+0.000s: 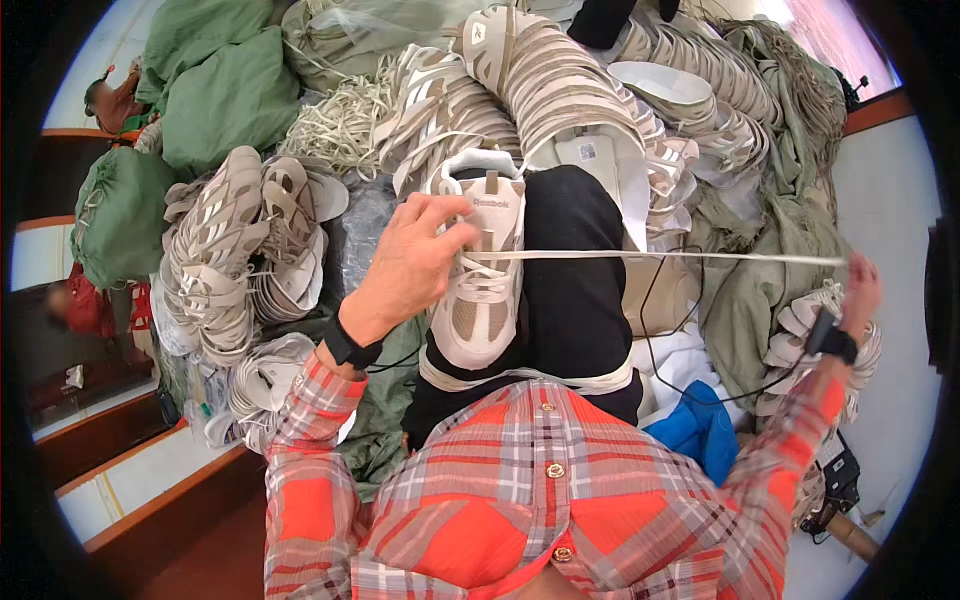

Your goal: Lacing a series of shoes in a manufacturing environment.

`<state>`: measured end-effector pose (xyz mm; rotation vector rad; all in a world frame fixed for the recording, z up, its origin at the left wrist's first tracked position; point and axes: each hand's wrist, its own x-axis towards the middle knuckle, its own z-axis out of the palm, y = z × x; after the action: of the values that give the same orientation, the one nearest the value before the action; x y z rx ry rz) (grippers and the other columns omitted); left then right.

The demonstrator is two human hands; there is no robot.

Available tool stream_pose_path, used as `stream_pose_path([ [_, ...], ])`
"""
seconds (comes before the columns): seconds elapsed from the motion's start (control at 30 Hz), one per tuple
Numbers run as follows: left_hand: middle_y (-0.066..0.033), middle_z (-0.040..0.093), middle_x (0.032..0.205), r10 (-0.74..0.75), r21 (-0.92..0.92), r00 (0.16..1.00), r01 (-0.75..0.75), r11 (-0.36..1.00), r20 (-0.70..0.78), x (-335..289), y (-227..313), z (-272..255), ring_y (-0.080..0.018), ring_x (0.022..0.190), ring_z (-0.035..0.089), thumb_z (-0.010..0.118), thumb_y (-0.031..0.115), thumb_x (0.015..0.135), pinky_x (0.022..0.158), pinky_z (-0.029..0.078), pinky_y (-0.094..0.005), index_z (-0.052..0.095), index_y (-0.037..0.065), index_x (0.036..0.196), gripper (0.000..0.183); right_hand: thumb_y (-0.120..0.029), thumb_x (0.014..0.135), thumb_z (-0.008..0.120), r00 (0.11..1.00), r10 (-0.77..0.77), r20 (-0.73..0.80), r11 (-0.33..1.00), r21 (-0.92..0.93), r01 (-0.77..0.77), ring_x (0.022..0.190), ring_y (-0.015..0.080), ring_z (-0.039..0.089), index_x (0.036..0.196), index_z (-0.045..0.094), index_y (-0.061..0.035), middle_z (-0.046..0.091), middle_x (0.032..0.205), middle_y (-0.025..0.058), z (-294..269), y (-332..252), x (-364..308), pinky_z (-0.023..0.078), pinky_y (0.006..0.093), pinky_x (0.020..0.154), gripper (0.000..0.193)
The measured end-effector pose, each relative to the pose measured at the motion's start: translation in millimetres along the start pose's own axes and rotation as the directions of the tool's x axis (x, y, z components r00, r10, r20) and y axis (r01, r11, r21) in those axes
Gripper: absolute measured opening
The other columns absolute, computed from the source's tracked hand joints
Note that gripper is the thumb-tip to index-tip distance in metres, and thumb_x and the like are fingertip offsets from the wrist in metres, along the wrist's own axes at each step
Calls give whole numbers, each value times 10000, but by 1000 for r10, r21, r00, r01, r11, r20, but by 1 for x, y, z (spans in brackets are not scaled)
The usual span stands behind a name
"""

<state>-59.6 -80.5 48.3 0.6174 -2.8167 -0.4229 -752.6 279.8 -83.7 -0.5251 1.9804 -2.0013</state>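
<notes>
A beige and white sneaker [471,337] rests toe toward me on my lap, its front part laced. My left hand [408,252] is at its left side, thumb and fingers curled on the upper by the tongue and eyelets. From the eyelets a pale flat shoelace [650,254] runs taut to the right, across my dark trouser leg [575,290]. At the far right, my right hand [861,298] is closed on the lace's other end; its fingers are slightly blurred. Under the lace hangs a thin black cable [646,345].
Nested stacks of beige shoe uppers [215,260] lie left, with more uppers [550,80] ahead. A heap of loose laces [335,125] sits among them. Green sacks [225,110] stand at the far left, where other people are seated. Blue cloth [703,425] lies by my right side.
</notes>
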Motion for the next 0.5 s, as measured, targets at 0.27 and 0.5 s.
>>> stream_pose_path([
  [0.27, -30, 561, 937, -59, 58, 988, 68, 996, -145, -34, -22, 16, -246, 876, 498, 611, 33, 670, 758, 369, -364, 564, 98, 786, 141, 9, 833, 578, 537, -458, 708, 713, -69, 698, 795, 219, 601, 887, 673, -30, 618, 810, 88, 437, -121, -301, 485, 298, 722, 116],
  [0.5, -57, 565, 860, -187, 8, 949, 196, 981, -255, -21, 0, 22, -266, 853, 537, 628, 59, 762, 744, 384, -378, 588, 84, 845, 96, 10, 755, 514, 424, -123, 897, 767, -185, 615, 722, 385, 553, 794, 540, 20, 532, 721, 191, 464, -93, -349, 452, 474, 649, 48],
])
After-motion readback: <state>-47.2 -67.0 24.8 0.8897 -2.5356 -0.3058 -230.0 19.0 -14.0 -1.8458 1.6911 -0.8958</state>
